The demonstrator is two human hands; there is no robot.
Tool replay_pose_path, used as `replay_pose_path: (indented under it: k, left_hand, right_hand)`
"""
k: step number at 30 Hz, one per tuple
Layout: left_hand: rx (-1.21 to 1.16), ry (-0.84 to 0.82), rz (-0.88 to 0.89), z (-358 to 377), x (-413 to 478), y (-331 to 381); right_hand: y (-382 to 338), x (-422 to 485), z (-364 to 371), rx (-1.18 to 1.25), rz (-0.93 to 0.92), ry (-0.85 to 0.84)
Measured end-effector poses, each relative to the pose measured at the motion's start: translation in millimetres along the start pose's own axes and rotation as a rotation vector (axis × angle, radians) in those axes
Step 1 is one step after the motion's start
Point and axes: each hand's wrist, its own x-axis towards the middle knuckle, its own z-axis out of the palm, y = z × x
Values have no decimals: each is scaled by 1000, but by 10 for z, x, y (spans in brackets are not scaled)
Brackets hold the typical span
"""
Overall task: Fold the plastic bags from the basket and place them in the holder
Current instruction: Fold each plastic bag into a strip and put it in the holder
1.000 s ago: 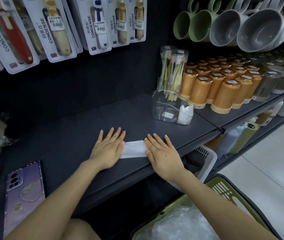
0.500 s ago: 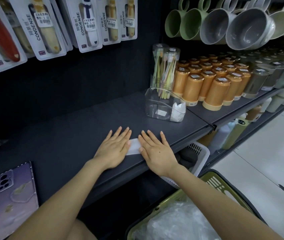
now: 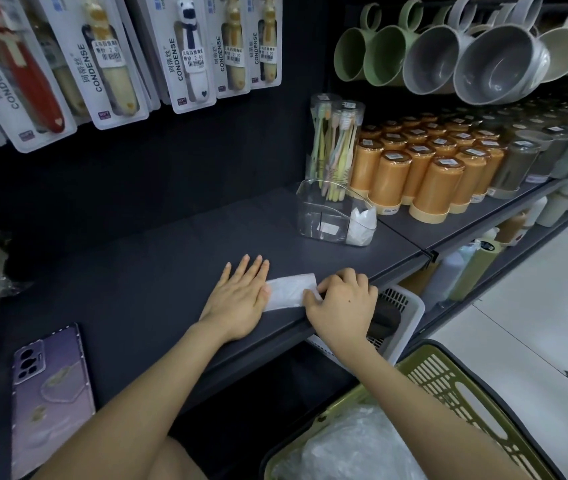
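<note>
The right hand (image 3: 341,303) has its fingers curled down over the right end of a thin white plastic bag (image 3: 289,292) folded into a flat, narrow strip. The thumb is tucked at the strip's near edge, so the hand grips that end. The left hand (image 3: 237,299) lies flat with its fingers straight and together, and its thumb side presses the strip's left end down.

The strip's long axis runs left to right, roughly along the front lip of the matt dark grey shelf (image 3: 137,271), with the right end angled slightly further back. It lies close to that lip, and the right wrist hangs out past the edge. Bare shelf surface stretches behind and to the left of both hands.

Back and to the right stands a clear, hard plastic holder (image 3: 317,209) with dividers. Its right compartment holds small white folded bags (image 3: 362,226). It stands just in front of clear tubes of toothbrushes (image 3: 334,143) and beside rows of orange cylindrical cups (image 3: 442,181).

Under the right hand sits a white slotted plastic bin (image 3: 407,306) on the level below. Lower right is an olive-green slotted plastic basket (image 3: 449,386) holding crumpled, glossy clear bags (image 3: 355,448). A phone in a purple case (image 3: 50,393) lies flat at the far left, well apart from the hands.
</note>
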Motion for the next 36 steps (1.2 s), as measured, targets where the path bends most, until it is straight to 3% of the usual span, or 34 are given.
replay_pose_path:
  k: [5, 9, 11, 18, 26, 36]
  left_hand:
    - [-230, 88, -29, -44, -45, -12]
    - [-783, 174, -191, -158, -131, -43]
    - [-937, 152, -162, -247, -185, -45]
    - [-1121, -27, -98, -549, -314, 40]
    - [-1490, 75, -227, -587, -458, 256]
    - [-1702, 101, -319, -600, -542, 346]
  right_hand:
    - [-103, 70, -87, 296, 184, -90]
    - [-73, 114, -222, 765, 222, -188]
    - [-43, 164, -361, 876, 160, -274]
    - [-144, 412, -787, 899, -53, -476]
    - [-212, 127, -738, 1123, 168, -693]
    - [-305, -71, -661, 1309, 139, -554]
